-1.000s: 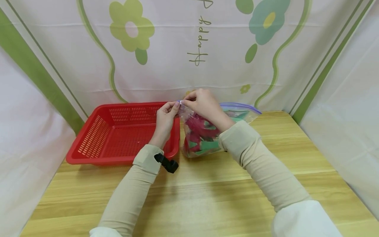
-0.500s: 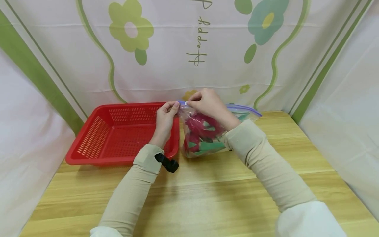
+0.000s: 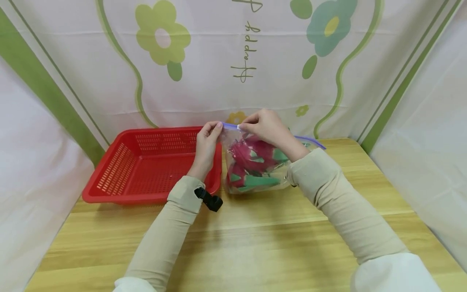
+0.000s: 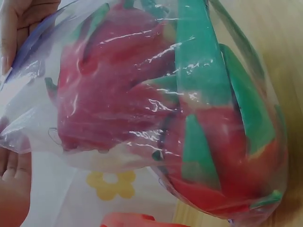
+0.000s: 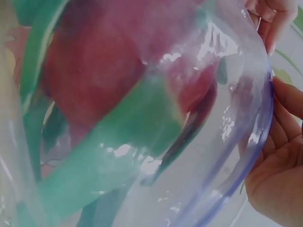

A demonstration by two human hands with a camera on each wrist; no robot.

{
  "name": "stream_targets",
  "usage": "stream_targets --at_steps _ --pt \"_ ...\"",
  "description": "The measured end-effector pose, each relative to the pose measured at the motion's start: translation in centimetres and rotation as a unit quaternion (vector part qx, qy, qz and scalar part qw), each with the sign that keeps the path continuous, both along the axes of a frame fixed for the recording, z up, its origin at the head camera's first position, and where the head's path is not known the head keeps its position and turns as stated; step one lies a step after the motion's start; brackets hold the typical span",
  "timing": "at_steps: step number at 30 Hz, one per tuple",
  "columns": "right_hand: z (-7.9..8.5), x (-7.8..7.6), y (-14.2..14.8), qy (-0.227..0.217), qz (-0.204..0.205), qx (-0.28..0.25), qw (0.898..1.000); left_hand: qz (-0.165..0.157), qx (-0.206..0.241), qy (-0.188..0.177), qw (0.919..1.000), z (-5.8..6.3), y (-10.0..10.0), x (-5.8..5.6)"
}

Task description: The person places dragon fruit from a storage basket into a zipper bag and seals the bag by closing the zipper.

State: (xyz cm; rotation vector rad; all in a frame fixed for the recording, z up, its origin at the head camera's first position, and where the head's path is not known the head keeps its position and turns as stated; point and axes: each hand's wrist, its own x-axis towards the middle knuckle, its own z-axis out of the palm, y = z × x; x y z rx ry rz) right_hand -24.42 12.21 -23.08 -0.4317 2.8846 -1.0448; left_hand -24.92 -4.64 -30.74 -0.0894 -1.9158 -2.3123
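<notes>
A clear zip bag (image 3: 288, 172) with a purple slider seal stands on the table, right of the basket. Inside it are red dragon fruits (image 3: 251, 156) with green scales, pressed against the plastic in the left wrist view. My left hand (image 3: 206, 148) pinches the bag's left top corner. Between thumb and finger, my right hand (image 3: 268, 127) pinches the white slider (image 3: 238, 127) on the purple seal, a short way right of the left hand. Part of the seal is hidden behind the right hand.
A red plastic basket (image 3: 157, 198) with slotted walls stands at the left, close beside the bag. Both are on a wooden table (image 3: 255, 243). A white curtain (image 3: 204, 81) with printed flowers hangs behind, and white cloth walls flank both sides.
My right hand has moved right along the seal with the slider, away from the left hand. The left hand stays at the bag's corner.
</notes>
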Motion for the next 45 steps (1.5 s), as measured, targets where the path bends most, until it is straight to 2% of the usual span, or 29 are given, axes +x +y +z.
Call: stream_targets --at_steps 3,6,12,18,25,31,36,45 --pt "0.0 -0.1 0.2 0.001 -0.001 -0.001 1.0 -0.033 -0.001 0.011 0.9994 0.5 0.6 0.1" --pt "0.0 -0.3 0.2 0.0 -0.005 -0.009 1.0 -0.044 -0.005 0.024 0.9987 0.9 1.2 0.2" --pt "0.1 -0.6 0.4 -0.017 -0.013 -0.019 1.0 -0.017 -0.01 0.017 0.9997 1.1 1.4 0.2" --pt "0.4 -0.7 0.2 -0.032 -0.015 -0.016 0.999 -0.003 -0.001 0.001 1.0 0.9 1.3 0.0" --pt "0.5 -1.0 -0.4 -0.04 0.013 -0.004 0.999 -0.007 0.001 0.0 1.0 0.8 1.0 0.0" --pt "0.6 -0.9 -0.5 -0.052 -0.003 -0.013 0.999 -0.016 0.017 0.01 0.9997 0.8 0.9 0.1" --pt "0.7 -0.7 -0.4 -0.045 -0.011 -0.01 0.999 -0.011 0.031 0.011 0.9994 0.7 1.1 0.1" --pt "0.5 -0.7 0.2 -0.039 -0.004 0.007 0.999 -0.027 0.015 0.001 0.9995 0.6 0.7 0.3"
